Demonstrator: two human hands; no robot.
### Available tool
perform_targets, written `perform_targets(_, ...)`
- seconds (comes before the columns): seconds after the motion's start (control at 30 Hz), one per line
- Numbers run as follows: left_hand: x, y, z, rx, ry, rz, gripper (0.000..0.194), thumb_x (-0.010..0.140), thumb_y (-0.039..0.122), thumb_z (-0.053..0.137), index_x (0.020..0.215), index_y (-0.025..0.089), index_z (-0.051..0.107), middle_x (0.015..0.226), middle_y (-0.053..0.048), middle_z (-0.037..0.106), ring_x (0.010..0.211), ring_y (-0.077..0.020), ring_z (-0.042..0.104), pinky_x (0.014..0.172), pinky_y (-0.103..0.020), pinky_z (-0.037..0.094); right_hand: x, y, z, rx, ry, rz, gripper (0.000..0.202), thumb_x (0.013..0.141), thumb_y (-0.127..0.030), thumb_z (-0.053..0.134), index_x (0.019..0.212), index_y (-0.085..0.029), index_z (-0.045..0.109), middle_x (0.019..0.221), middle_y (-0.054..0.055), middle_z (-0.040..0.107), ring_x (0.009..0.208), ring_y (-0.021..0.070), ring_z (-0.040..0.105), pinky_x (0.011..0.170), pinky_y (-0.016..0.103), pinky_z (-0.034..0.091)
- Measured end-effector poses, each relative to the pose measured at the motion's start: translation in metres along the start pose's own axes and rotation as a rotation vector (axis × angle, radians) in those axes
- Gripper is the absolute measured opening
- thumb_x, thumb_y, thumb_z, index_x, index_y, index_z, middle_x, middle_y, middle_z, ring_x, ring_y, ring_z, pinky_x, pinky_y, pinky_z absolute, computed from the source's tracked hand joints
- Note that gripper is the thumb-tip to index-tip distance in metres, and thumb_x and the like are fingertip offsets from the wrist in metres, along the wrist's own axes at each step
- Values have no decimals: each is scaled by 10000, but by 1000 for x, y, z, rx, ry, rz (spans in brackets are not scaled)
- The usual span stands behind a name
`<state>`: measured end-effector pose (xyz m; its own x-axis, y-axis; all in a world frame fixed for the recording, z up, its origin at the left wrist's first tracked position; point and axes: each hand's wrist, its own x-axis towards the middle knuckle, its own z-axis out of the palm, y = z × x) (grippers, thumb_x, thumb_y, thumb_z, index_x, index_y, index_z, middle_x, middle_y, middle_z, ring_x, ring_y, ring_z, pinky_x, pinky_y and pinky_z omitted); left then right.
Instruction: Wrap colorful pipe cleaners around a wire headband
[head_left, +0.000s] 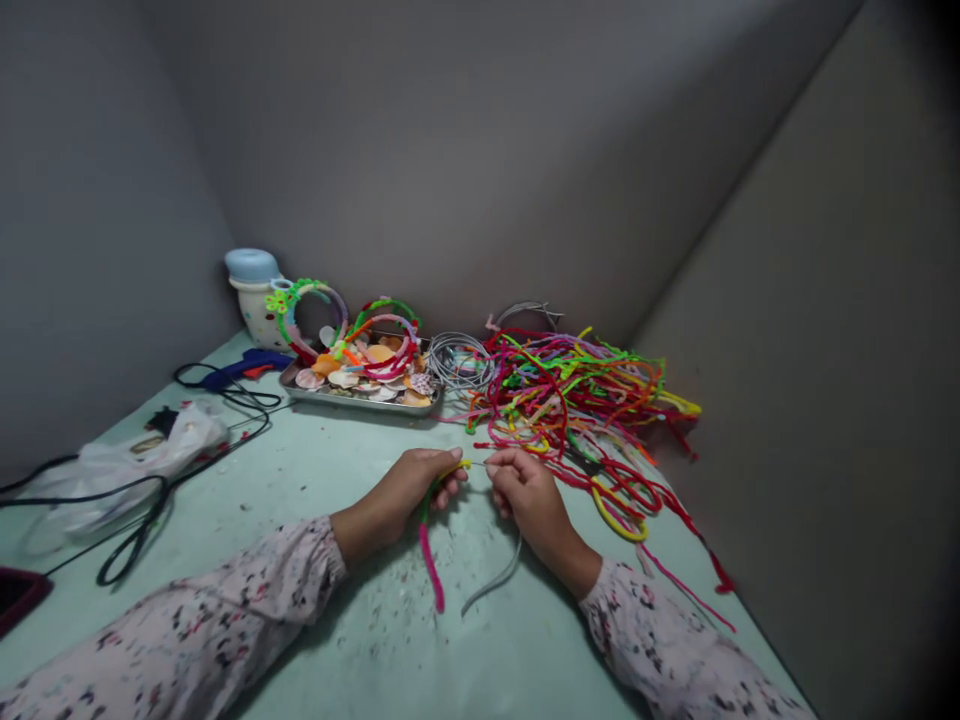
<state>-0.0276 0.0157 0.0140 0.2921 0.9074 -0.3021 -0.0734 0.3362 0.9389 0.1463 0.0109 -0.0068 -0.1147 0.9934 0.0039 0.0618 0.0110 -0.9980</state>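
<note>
My left hand is closed, pinching a chenille stem whose pink end hangs below the fingers. A green part shows at the palm, and a yellow tip pokes out by the thumb. My right hand is closed on a thin grey wire, its tail curving down toward the tabletop. Between the two hands a short stretch of wire runs up to the yellow tip. Whether it passes into the stem or lies beside it, I cannot tell. Both hands hover above the pale green table.
A metal tray of seashells with colourful rings stands behind my hands. Coiled grey wire and a heap of chenille stems lie to the right. A lidded cup, blue glue gun, black cable and plastic bag are left.
</note>
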Motion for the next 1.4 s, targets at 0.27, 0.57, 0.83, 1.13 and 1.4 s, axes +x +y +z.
perform_targets(0.27, 6, 8, 3, -203, -6, -254, 305, 804, 362, 559, 741, 75, 643, 565, 3, 540, 424, -52, 420, 424, -193, 276, 1, 4, 2, 2, 16, 9, 176, 788, -362, 578, 828, -191, 562, 476, -76, 456, 397, 83, 396, 387, 193, 327)
perform_targets(0.57, 7, 4, 1, -185, -1, -142, 281, 764, 351, 606, 733, 73, 639, 613, -13, 562, 437, -45, 431, 415, -184, 277, 3, 5, 3, -28, 11, 54, 195, 798, -376, 564, 844, -186, 558, 483, -71, 474, 384, 80, 407, 373, 188, 319)
perform_targets(0.83, 6, 4, 2, -203, 24, -114, 267, 767, 346, 609, 723, 84, 628, 611, -12, 570, 437, -39, 430, 415, -175, 277, 7, 3, 5, -39, 2, 44, 196, 799, -383, 560, 838, -191, 564, 483, -67, 482, 384, 85, 418, 368, 187, 329)
perform_targets(1.13, 9, 2, 0, -229, 48, -115, 227, 786, 291, 598, 703, 81, 623, 616, -22, 573, 434, -36, 435, 407, -159, 287, 7, 5, 10, 8, 9, 77, 201, 800, -380, 564, 854, -187, 557, 494, -67, 487, 386, 75, 421, 375, 177, 329)
perform_targets(1.4, 6, 2, 0, -180, 37, -59, 221, 788, 284, 592, 688, 89, 618, 634, -24, 576, 452, -39, 441, 424, -163, 299, 6, 5, 7, -14, -7, 71, 196, 810, -372, 556, 848, -180, 558, 497, -64, 492, 389, 73, 428, 377, 174, 338)
